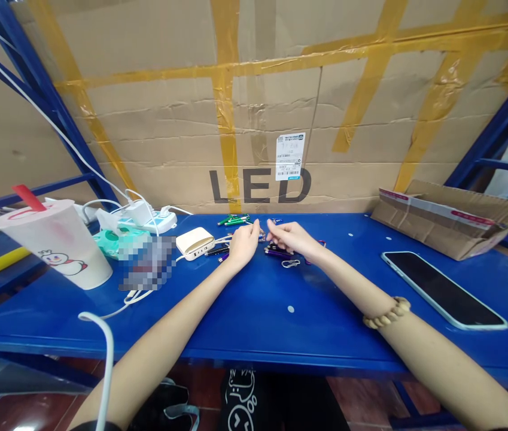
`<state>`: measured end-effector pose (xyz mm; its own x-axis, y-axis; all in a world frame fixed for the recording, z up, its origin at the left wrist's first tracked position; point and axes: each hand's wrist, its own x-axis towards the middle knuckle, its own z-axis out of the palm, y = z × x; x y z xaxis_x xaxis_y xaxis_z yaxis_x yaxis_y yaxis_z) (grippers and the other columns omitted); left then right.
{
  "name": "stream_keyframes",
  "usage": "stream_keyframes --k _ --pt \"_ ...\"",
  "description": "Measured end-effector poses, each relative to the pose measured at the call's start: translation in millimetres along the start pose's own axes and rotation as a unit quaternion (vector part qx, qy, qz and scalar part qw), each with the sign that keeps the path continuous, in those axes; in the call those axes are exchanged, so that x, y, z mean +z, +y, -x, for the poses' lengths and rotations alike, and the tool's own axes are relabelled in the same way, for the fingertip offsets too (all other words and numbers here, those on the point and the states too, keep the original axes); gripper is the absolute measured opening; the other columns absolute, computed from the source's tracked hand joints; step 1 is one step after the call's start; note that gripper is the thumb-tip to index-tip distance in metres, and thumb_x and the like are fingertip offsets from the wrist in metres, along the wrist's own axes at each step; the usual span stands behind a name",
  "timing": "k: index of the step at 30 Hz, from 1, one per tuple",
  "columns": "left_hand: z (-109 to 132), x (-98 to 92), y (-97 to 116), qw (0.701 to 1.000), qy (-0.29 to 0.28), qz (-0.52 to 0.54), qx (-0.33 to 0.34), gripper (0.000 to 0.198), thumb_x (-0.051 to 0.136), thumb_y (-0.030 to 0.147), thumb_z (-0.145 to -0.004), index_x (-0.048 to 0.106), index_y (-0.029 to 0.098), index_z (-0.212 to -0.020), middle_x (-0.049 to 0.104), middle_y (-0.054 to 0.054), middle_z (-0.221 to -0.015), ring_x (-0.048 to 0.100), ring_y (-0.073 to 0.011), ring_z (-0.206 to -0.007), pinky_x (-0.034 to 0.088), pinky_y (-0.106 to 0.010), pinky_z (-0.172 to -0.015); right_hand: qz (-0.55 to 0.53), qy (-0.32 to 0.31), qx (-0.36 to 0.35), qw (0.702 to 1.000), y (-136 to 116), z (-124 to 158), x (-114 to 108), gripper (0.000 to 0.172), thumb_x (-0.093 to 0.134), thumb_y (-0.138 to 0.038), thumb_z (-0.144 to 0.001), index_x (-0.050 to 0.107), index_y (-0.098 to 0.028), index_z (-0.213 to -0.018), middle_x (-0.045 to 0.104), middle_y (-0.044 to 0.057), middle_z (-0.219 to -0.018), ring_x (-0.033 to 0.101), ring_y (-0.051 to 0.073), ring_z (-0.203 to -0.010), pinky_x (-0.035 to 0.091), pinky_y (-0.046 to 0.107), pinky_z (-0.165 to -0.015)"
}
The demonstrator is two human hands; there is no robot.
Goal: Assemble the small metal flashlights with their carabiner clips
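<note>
My left hand (245, 242) is over the blue tabletop with its fingers closed. Facing it, a small gap away, my right hand (293, 236) has its fingers curled and the thumb near the fingertips. Whatever either holds is too small or hidden to make out. Beneath my right hand lie several dark purple and black metallic tubes (277, 251), with a silver carabiner clip (290, 263) just in front. More dark tubes (218, 251) rest left of my left hand, partly covered by it. Shiny green tubes (233, 220) form a small pile behind my hands.
A white power bank (195, 242) with cables sits left of my hands. Farther left are a power strip (146, 220), a green tissue pack (114, 240) and a drink cup (72, 251). A phone (444, 290) and an open cardboard box (442, 224) lie right. Cardboard (168, 137) stands behind.
</note>
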<state>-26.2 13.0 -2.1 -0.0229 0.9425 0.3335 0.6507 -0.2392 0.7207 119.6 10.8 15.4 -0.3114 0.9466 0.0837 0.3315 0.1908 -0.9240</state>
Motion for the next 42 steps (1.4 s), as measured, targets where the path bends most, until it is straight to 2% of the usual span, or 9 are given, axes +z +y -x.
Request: stream_keyframes --k 3,6,10,15,21,26,30,34,42 --pt "-2.2 1.1 -2.2 0.988 -0.009 0.141 -0.054 0.047 0.029 0.043 -0.087 0.052 0.016 -0.057 0.041 0.002 -0.039 0.041 -0.0102 -0.04 0.032 -0.022 -0.048 0.121 0.138 -0.064 0.981 4.8 -5.1 -15.6 0.053 0.041 -0.061 -0.079 0.066 -0.015 -0.068 0.057 0.002 -0.057 0.047 0.01 -0.05 0.033 0.022 -0.049" --pt "-2.8 -2.2 0.0 0.952 -0.031 0.273 -0.137 0.04 0.03 0.038 -0.087 0.047 0.015 -0.058 0.031 0.006 -0.036 0.027 -0.0057 -0.032 0.021 -0.019 -0.039 0.3 0.232 -0.076 0.922 10.3 -7.1 -27.4 0.038 0.047 -0.051 -0.081 0.068 -0.02 -0.072 0.065 0.003 -0.068 0.057 0.017 -0.066 0.035 0.024 -0.055" --pt "-3.0 -8.0 3.3 0.908 -0.048 0.371 -0.19 0.032 0.033 0.031 -0.085 0.043 0.016 -0.059 0.025 0.009 -0.035 0.018 -0.003 -0.029 0.011 -0.017 -0.035 0.418 0.162 -0.098 0.888 18.0 -7.2 -27.6 0.02 0.052 -0.034 -0.082 0.069 -0.024 -0.088 0.068 0.003 -0.089 0.061 0.018 -0.079 0.041 0.026 -0.063" --pt "-2.2 -11.8 6.1 0.891 -0.046 0.404 -0.2 0.03 0.034 0.028 -0.084 0.039 0.016 -0.057 0.024 0.009 -0.035 0.017 -0.0026 -0.028 0.009 -0.016 -0.034 0.457 0.079 -0.166 0.87 25.9 -9.4 -20.4 0.029 0.041 -0.024 -0.09 0.064 -0.022 -0.107 0.061 0.007 -0.114 0.056 0.02 -0.104 0.043 0.031 -0.082" --pt "-1.8 -10.9 7.8 0.889 -0.056 0.401 -0.215 0.03 0.032 0.028 -0.084 0.039 0.016 -0.056 0.024 0.008 -0.036 0.017 -0.0027 -0.028 0.01 -0.017 -0.035 0.463 0.048 -0.13 0.875 34.8 -12.1 -17.2 0.035 0.037 -0.024 -0.091 0.053 -0.021 -0.122 0.053 0.009 -0.127 0.048 0.023 -0.116 0.039 0.038 -0.09" --pt "-1.0 -7.6 6.7 0.89 -0.062 0.399 -0.211 0.03 0.033 0.027 -0.083 0.039 0.016 -0.055 0.024 0.008 -0.035 0.017 -0.0025 -0.028 0.009 -0.016 -0.035 0.468 0.111 -0.07 0.874 33.0 -12.9 -10.9 0.022 0.05 -0.029 -0.082 0.07 -0.022 -0.087 0.064 0.004 -0.111 0.055 0.023 -0.105 0.04 0.036 -0.085" --pt "1.2 -6.3 8.3 0.892 -0.059 0.396 -0.211 0.031 0.033 0.028 -0.083 0.04 0.016 -0.055 0.024 0.008 -0.035 0.016 -0.0022 -0.028 0.008 -0.016 -0.035 0.413 0.146 -0.037 0.898 31.6 -13.7 -9.5 0.014 0.06 -0.03 -0.072 0.071 -0.023 -0.073 0.068 0.002 -0.096 0.06 0.019 -0.091 0.043 0.028 -0.072" --pt "2.0 -7.3 9.5 0.893 -0.061 0.392 -0.212 0.031 0.032 0.027 -0.084 0.04 0.016 -0.055 0.024 0.008 -0.034 0.016 -0.0022 -0.027 0.008 -0.016 -0.035 0.365 0.174 -0.048 0.913 34.9 -15.0 -11.2 0.012 0.061 -0.03 -0.07 0.07 -0.023 -0.068 0.068 0.001 -0.092 0.062 0.019 -0.088 0.044 0.027 -0.069" --pt "0.1 -10.4 9.6 0.887 -0.057 0.407 -0.208 0.03 0.033 0.028 -0.083 0.039 0.016 -0.056 0.024 0.008 -0.035 0.016 -0.002 -0.028 0.008 -0.016 -0.035 0.163 0.231 -0.093 0.955 31.8 -17.2 -17.1 0.029 0.051 -0.04 -0.079 0.068 -0.017 -0.08 0.071 0.006 -0.083 0.066 0.02 -0.078 0.05 0.03 -0.071"
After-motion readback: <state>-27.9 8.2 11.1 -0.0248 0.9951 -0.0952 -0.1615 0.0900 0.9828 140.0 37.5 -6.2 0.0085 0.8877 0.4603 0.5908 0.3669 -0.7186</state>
